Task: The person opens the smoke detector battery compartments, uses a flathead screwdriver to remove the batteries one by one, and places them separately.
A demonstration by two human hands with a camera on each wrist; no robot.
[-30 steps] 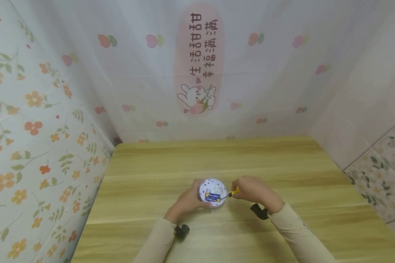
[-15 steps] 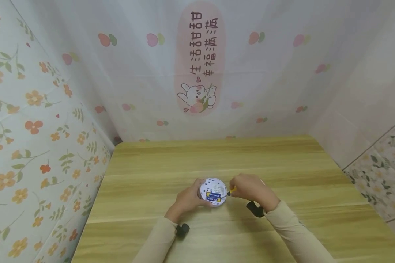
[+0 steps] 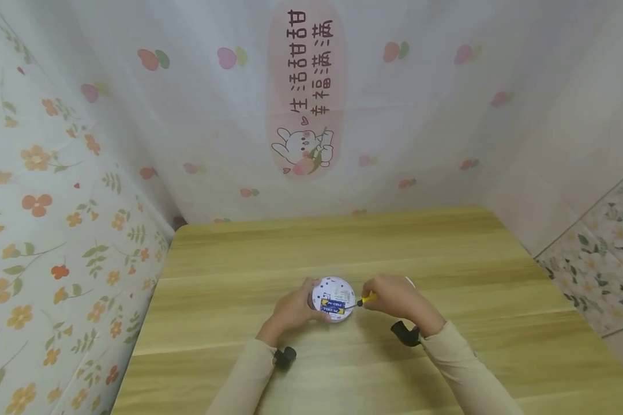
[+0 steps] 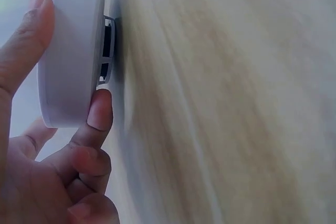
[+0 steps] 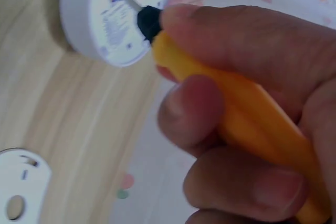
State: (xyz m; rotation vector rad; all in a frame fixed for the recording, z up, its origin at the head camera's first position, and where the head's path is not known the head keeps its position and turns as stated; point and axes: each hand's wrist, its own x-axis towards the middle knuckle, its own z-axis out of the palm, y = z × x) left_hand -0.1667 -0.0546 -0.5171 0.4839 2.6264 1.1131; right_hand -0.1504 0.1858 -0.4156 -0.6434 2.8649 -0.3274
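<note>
Head view: A person's left hand grips a round white device near the middle of a wooden table; the right hand pinches a yellow-handled screwdriver, its tip at the end of two blue batteries. The tip could skid and score a battery wrapper if pushed sideways, or a battery might spring loose if the device twists in the left hand's grip. The screwdriver lies nearly crosswise, tip pointing left and slightly toward the person.

Left wrist view: The device is edge-on, the thumb on its rim; its battery face is turned away from the table, its vented back toward it. Whether it touches the wood is hard to judge.

Right wrist view: Curled fingers wrap the handle; its long axis runs from lower right to upper left. A white plate with holes sits apart, lower left.
</note>
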